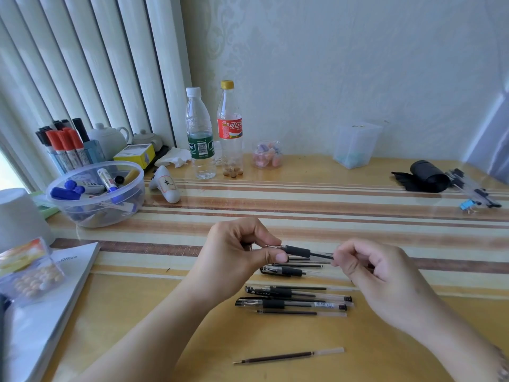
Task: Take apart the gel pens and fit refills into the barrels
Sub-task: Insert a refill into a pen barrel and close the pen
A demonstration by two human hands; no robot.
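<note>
Pinching pen [298,251] at both ends, left hand [234,257] and right hand [385,279]; "Office" on booklet [67,259] at nine o'clock; cola bottle [230,128] at twelve.

Two bare forearms reaching in from the lower edge, converging toward the middle of the view. Left hand [234,252] raised above the counter, back of the hand toward the camera, thumb and curled fingers [268,238] pinching one end of a slim pen [298,250] — thumb beneath, forefinger on top. Right hand [385,277] opposite and level with it, knuckles up, fingertips bunched and pinching the pen's other end. Both wrists roughly straight, hands near each other but not touching — joined only by what they hold between them.
</note>
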